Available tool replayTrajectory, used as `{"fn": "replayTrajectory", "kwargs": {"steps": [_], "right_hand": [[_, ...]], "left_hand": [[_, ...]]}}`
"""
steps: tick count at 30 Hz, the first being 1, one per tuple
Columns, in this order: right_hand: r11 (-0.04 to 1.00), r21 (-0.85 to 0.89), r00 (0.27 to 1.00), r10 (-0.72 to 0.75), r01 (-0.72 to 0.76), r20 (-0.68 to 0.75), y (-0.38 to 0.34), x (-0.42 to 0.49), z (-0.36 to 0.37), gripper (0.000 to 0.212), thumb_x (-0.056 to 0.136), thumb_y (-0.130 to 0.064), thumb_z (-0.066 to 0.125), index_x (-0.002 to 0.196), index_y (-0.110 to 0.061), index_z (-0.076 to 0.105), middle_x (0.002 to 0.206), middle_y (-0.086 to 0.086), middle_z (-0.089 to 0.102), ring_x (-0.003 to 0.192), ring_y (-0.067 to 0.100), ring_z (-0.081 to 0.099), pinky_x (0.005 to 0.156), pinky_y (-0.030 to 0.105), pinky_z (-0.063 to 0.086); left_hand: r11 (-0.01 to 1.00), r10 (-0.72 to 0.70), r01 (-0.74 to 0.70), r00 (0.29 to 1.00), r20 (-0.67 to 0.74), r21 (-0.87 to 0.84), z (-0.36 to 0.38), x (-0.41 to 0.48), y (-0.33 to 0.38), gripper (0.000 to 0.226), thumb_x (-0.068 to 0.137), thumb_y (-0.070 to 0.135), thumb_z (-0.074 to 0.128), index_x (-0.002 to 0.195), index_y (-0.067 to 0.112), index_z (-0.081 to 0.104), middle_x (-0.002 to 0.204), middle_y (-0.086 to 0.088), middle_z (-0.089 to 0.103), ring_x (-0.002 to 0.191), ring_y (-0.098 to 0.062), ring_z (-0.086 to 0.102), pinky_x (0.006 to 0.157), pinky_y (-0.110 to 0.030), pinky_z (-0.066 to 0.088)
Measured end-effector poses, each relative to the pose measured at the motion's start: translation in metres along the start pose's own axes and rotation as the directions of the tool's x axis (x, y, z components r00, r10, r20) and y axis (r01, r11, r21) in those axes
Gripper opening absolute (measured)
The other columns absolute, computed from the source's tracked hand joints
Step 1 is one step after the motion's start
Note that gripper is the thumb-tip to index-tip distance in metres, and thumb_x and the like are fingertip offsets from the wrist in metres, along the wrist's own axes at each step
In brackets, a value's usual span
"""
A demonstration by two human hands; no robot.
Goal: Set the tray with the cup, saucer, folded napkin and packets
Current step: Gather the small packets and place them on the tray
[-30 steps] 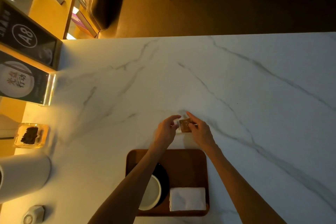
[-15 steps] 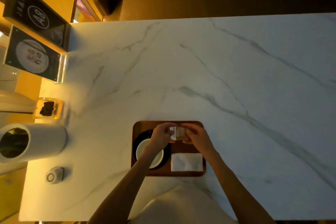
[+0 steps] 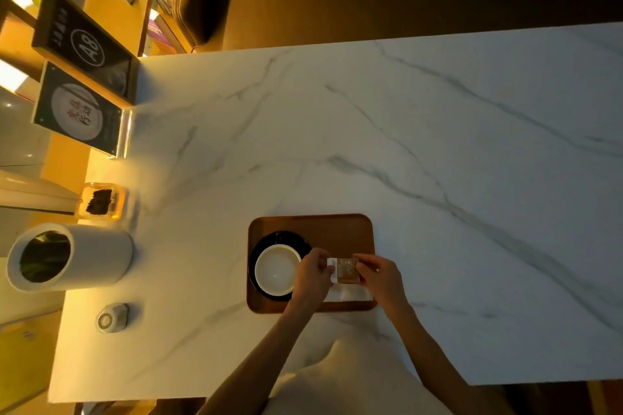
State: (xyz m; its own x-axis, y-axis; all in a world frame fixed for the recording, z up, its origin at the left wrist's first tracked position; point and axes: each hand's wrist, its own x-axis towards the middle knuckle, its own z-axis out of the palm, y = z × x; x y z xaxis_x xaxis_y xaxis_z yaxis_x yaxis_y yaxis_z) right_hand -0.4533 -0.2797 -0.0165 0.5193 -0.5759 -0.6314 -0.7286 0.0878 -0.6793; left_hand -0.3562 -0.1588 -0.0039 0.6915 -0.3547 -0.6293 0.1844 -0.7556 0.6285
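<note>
From the head camera I see my left hand (image 3: pixel 312 274) and right hand (image 3: pixel 381 276) pinching the packets (image 3: pixel 347 271) from opposite sides. They hover directly above the napkin (image 3: pixel 354 295) on the tray (image 3: pixel 337 226), beside the cup (image 3: pixel 277 269) on its saucer (image 3: pixel 285 237). I judge the drop is straight down, both hands equally near.

Dim, warm amber glow from the left across the marble table (image 3: pixel 438 145), wide-angle bending at edges.

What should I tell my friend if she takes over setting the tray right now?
Left hand and right hand together pinch the packets above the folded napkin, which lies in the near right corner of the wooden tray.
The white cup sits on the dark saucer, on the tray's left side.
Done: cup, saucer, napkin.
Left: probably lay the packets down on the tray and let go.
</note>
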Motion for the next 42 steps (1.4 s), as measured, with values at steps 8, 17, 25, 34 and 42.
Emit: {"fn": "replayTrajectory", "kwargs": {"steps": [8, 17, 25, 34, 42], "right_hand": [[0.997, -0.082, 0.993, -0.022, 0.012, -0.113, -0.017, 0.019, 0.004, 0.024, 0.091, -0.013, 0.059, 0.113, -0.01, 0.068, 0.11, 0.011, 0.07, 0.099, 0.023, 0.066, 0.086, 0.037, 0.058], [0.987, -0.158, 0.984, 0.008, -0.036, -0.176, -0.034, 0.054, 0.01, 0.021, 0.093, -0.011, 0.056, 0.111, -0.007, 0.067, 0.111, 0.012, 0.07, 0.101, 0.025, 0.065, 0.087, 0.032, 0.054], [0.977, -0.209, 0.988, 0.001, -0.033, -0.155, -0.027, 0.059, 0.011, 0.024, 0.096, -0.011, 0.052, 0.114, -0.005, 0.066, 0.113, 0.014, 0.07, 0.104, 0.027, 0.065, 0.087, 0.031, 0.053], [0.981, -0.189, 0.989, 0.007, -0.035, -0.148, -0.022, 0.05, 0.011, 0.027, 0.097, -0.012, 0.048, 0.119, -0.007, 0.064, 0.116, 0.013, 0.069, 0.106, 0.025, 0.064, 0.086, 0.025, 0.049], [0.985, -0.173, 0.996, 0.005, -0.021, -0.092, -0.02, 0.05, 0.011, 0.029, 0.096, -0.006, 0.048, 0.122, -0.006, 0.063, 0.12, 0.014, 0.067, 0.111, 0.026, 0.062, 0.094, 0.031, 0.05]], "left_hand": [[0.995, -0.028, 0.035, 0.997, -0.079, 0.094, 0.008, 0.029, 0.016, 0.016, 0.089, 0.008, 0.061, 0.103, 0.015, 0.057, 0.097, -0.001, 0.062, 0.086, -0.014, 0.059, 0.069, -0.025, 0.051], [0.986, -0.135, 0.142, 0.987, -0.087, 0.082, 0.015, 0.061, 0.033, 0.007, 0.092, 0.003, 0.053, 0.098, 0.005, 0.055, 0.094, -0.01, 0.06, 0.081, -0.019, 0.058, 0.062, -0.031, 0.049], [0.986, -0.134, 0.141, 0.988, -0.08, 0.092, 0.019, 0.066, 0.029, 0.018, 0.09, 0.001, 0.053, 0.108, 0.003, 0.059, 0.107, -0.014, 0.063, 0.095, -0.024, 0.062, 0.077, -0.036, 0.056], [0.986, -0.154, 0.158, 0.986, -0.07, 0.045, 0.019, 0.059, 0.03, 0.017, 0.092, 0.006, 0.056, 0.107, 0.003, 0.059, 0.106, -0.014, 0.063, 0.089, -0.019, 0.059, 0.061, -0.021, 0.042], [0.987, -0.155, 0.158, 0.985, -0.069, 0.033, 0.018, 0.061, 0.029, 0.024, 0.091, 0.003, 0.055, 0.115, 0.004, 0.06, 0.11, -0.013, 0.065, 0.094, -0.02, 0.061, 0.071, -0.025, 0.05]]}}
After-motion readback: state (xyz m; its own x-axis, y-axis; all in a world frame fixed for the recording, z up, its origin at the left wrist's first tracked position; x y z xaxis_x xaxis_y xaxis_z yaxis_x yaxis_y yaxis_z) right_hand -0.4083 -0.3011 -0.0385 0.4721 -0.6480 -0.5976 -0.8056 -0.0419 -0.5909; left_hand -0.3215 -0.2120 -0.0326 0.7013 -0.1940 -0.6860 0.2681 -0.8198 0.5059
